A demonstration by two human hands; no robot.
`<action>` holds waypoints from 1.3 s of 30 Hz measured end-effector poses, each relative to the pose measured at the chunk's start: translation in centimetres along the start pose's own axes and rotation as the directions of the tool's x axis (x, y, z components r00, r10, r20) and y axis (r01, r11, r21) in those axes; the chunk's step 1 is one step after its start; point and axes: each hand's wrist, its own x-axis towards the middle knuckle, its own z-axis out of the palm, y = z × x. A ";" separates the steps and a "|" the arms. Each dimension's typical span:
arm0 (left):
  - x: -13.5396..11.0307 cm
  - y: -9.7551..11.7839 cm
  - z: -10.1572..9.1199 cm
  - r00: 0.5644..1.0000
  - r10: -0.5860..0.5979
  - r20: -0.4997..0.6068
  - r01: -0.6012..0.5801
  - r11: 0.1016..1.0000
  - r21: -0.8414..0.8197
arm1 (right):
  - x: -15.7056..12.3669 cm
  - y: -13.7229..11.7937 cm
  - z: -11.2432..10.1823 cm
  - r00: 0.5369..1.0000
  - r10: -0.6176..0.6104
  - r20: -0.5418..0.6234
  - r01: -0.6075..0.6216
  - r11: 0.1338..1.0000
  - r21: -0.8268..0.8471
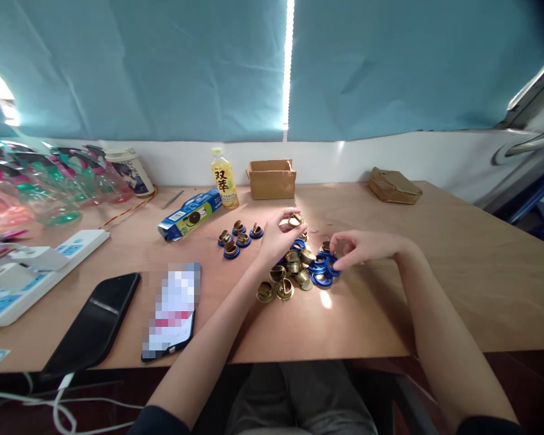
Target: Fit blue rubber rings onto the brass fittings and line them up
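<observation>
Between the fingers of my left hand [277, 237] is a round brass fitting [294, 221], held just above the pile. My right hand [362, 246] pinches at a blue ring [333, 266] on the edge of a heap of blue rings [321, 279]. Loose brass fittings [284, 289] lie heaped between the hands, next to those rings. Several brass fittings seated in blue rings [243, 240] stand in a group left of my left hand. A few thin wire-like rings [314, 229] lie behind the pile, partly hidden.
An open cardboard box [272, 184], a drink bottle [225, 181] and a blue carton [191, 214] stand behind. A brown paper packet [394, 185] lies back right. Two phones, one black [93, 320], one lit [174, 311], a power strip [45, 278] and spray bottles [49, 193] occupy the left.
</observation>
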 end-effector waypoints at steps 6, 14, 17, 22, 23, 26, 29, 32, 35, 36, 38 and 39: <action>0.1 0.1 0.0 1.000 -0.004 -0.003 0.004 1.000 -0.004 | 0.5 0.5 0.3 0.975 -0.137 0.173 0.134 0.991 0.030; -0.1 0.4 0.0 1.000 0.006 0.001 -0.006 1.000 -0.001 | 1.8 -0.1 0.8 0.980 -0.161 0.114 0.168 0.984 -0.057; -0.2 0.5 0.2 1.000 0.011 0.000 -0.011 1.000 0.003 | 1.3 -0.1 0.4 0.975 -0.204 0.093 0.201 0.979 0.034; -0.2 0.3 0.3 0.999 0.000 0.045 0.001 1.000 -0.022 | 0.3 -0.1 -0.1 0.958 -0.286 -0.035 0.285 0.924 0.253; -0.1 0.3 0.4 0.998 -0.005 0.055 0.006 0.999 -0.032 | 0.4 -0.1 0.0 0.952 -0.294 -0.087 0.307 0.908 0.285; -0.1 0.0 0.5 0.997 -0.018 0.074 0.022 0.998 -0.052 | 1.3 -0.1 0.4 0.922 -0.275 -0.273 0.366 0.849 0.380; -0.1 -0.5 0.5 0.995 -0.043 0.088 0.049 0.997 -0.065 | 2.9 0.1 1.2 0.849 -0.203 -0.487 0.442 0.779 0.444; 0.0 -1.0 0.5 0.993 -0.074 0.094 0.081 0.994 -0.071 | 4.6 0.3 2.1 0.788 -0.121 -0.603 0.479 0.736 0.478; 0.0 -1.3 0.5 0.991 -0.092 0.098 0.099 0.993 -0.066 | 5.8 0.2 3.2 0.775 -0.054 -0.630 0.476 0.706 0.525; 0.0 -1.3 0.5 0.990 -0.096 0.101 0.102 0.993 -0.061 | 6.1 0.1 3.5 0.767 -0.048 -0.640 0.487 0.694 0.531; -0.1 -1.2 0.5 0.989 -0.103 0.108 0.108 0.993 -0.044 | 6.5 -0.3 4.3 0.739 -0.073 -0.669 0.525 0.685 0.505; -0.1 -1.2 0.5 0.988 -0.107 0.111 0.111 0.993 -0.032 | 6.7 -0.6 4.6 0.717 -0.101 -0.690 0.547 0.696 0.466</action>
